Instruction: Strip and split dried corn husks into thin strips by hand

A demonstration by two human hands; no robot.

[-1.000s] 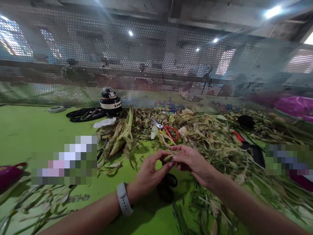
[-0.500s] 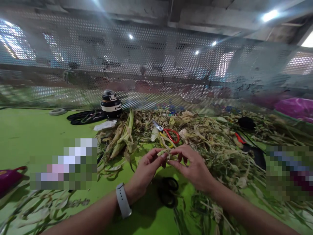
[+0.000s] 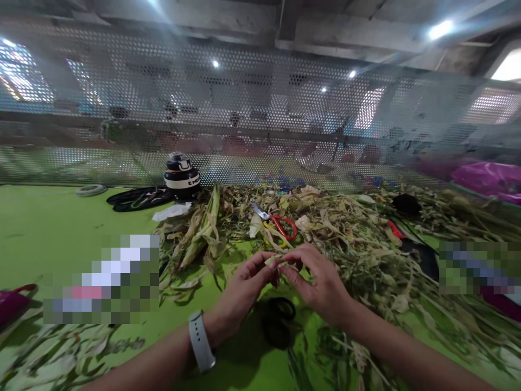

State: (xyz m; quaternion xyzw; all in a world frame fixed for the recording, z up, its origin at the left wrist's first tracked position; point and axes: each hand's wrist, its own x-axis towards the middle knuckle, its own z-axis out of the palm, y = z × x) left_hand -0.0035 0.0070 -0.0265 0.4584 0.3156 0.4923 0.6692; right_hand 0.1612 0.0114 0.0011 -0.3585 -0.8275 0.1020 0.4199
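Observation:
Both hands meet over the green table, pinching a small pale-green piece of plant (image 3: pixel 273 261) between their fingertips. My left hand (image 3: pixel 248 282), with a grey watch strap on its wrist, grips it from the left. From the right, my right hand (image 3: pixel 319 276) has its thumb and forefinger closed on the same piece, which the fingers partly hide. Just beyond the hands, red-and-yellow-handled scissors (image 3: pixel 279 224) lie on dried leaves. Black-handled scissors (image 3: pixel 280 320) rest in shadow below the hands. A bundle of dry stalks and husk-like leaves (image 3: pixel 203 233) lies to the left.
Withered leaves (image 3: pixel 345 217) heap across the back and right. A black bottle with a white band (image 3: pixel 182 179) stands back left, beside a black pouch (image 3: pixel 138 198) and a tape roll (image 3: pixel 91 190). A perforated screen (image 3: pixel 252 103) rises behind. A purple bag (image 3: pixel 488 180) is far right.
The fingers have shifted slightly around the small plant piece, both hands still together on it. The whole view has moved a little; the objects on the table stay in place.

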